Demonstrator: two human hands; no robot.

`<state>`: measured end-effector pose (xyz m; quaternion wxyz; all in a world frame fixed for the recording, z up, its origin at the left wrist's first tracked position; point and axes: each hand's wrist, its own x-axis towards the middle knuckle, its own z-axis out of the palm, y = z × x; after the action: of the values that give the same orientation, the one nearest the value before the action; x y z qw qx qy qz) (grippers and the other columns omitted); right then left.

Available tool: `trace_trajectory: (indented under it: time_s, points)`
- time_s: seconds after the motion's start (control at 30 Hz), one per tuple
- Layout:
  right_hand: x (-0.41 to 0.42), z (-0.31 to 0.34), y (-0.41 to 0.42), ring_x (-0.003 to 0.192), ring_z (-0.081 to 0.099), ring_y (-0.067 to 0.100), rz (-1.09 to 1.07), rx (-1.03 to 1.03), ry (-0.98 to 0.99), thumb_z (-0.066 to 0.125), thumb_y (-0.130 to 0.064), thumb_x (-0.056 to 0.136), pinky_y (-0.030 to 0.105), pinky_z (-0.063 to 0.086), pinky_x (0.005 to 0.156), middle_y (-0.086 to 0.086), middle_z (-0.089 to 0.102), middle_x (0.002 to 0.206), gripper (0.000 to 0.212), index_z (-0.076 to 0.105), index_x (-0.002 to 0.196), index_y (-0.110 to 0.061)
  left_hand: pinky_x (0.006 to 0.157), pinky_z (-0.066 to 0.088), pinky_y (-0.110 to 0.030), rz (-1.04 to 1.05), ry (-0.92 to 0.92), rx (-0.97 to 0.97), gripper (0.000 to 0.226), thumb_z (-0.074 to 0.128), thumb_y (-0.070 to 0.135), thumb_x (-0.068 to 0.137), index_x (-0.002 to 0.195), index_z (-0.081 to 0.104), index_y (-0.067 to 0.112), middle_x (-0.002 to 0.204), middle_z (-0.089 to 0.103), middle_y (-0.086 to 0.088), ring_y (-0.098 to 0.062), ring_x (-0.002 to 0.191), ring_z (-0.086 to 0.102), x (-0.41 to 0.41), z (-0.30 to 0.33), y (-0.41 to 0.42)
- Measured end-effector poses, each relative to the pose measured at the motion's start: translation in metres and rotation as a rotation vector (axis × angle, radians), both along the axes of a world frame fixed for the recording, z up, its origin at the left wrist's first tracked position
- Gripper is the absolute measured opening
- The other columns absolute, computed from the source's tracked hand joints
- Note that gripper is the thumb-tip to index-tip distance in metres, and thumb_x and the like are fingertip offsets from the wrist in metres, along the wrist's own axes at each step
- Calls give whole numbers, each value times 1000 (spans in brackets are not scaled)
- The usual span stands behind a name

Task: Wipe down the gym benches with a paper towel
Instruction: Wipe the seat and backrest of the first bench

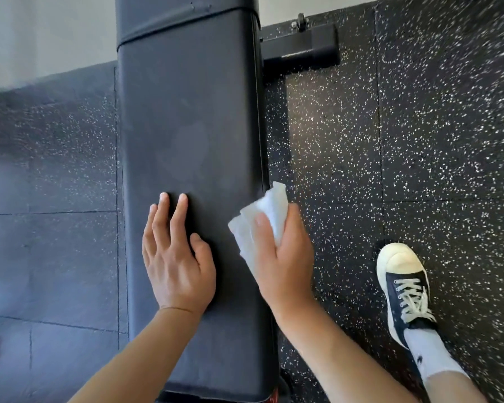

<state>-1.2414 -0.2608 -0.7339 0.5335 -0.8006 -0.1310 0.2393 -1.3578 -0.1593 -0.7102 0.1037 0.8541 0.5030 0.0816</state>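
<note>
Head view: left hand (176, 257) flat, fingers straight, bracing the worktop (192, 117) — right hand (282, 263) grip closed around paper towel (259, 219), apparently wiping its edge.

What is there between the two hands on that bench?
Only bare black bench pad, seen in the head view: the left hand lies flat on it, and the right hand grips the paper towel at its right edge.

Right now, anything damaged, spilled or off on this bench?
Nothing stands out. The bench pad shows only faint smudges, no tears or spills. The left hand rests flat on it; the right hand holds the paper towel at the pad's right edge.
</note>
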Motion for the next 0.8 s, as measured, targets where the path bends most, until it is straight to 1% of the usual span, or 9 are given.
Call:
trace_trajectory:
  time_s: [0.07,0.1,0.2,0.3,0.4,0.5,0.57,0.7,0.8]
  points:
    - [-34,-1,-39,93,62,13,26,-28,34,46,-58,104,37,49,83,-13,63,101,29,51,112,-31,128,22,-51,1,4,4,63,36,24,97,160,37,27,171,27,2,-25,159,21,1,0,1]
    - [-48,-2,-54,94,62,13,31,-49,57,44,-60,103,38,50,84,-13,63,101,29,51,113,-33,128,21,-51,0,6,8,63,36,24,97,160,38,26,171,28,1,-25,159,21,2,0,1]
    - [-62,0,-68,84,59,15,45,-119,76,40,-64,102,43,49,76,-11,58,91,31,47,104,-34,128,21,-50,2,11,10,62,36,23,98,160,38,25,171,29,-1,-26,158,22,3,0,0]
    - [-38,7,-48,75,51,13,69,-69,34,44,-57,104,39,44,69,-11,52,85,28,44,96,-30,129,20,-49,2,19,11,63,36,23,97,160,38,26,171,28,0,-25,159,21,1,-1,0]
    - [11,9,3,76,47,14,82,-14,-25,55,-46,102,38,41,68,-7,51,90,24,42,96,-27,129,19,-48,13,31,-5,64,36,24,97,160,36,28,172,25,3,-23,159,19,0,-2,1]
    - [69,13,67,81,51,17,84,-42,-176,63,-44,99,37,39,65,-5,53,101,28,51,101,-19,129,20,-49,-1,37,-7,64,37,24,97,160,36,26,172,25,3,-24,160,20,-1,-2,0]
    - [103,17,108,81,55,21,141,-112,-334,65,-43,97,34,34,61,-1,55,104,31,56,102,-14,129,20,-49,-1,43,-7,64,38,23,96,160,37,25,172,25,2,-25,160,21,-3,-1,1]
    - [133,26,163,89,60,21,402,-320,-688,66,-40,95,34,36,62,-1,58,107,25,61,105,-17,127,23,-51,14,53,-16,65,39,25,95,161,37,26,172,25,1,-26,160,21,-2,0,1]
    - [119,32,178,83,61,17,577,-404,-910,68,-27,91,32,40,65,-5,60,98,11,63,99,-23,126,24,-55,16,67,-25,65,39,27,95,160,39,25,172,26,0,-27,160,22,1,3,2]
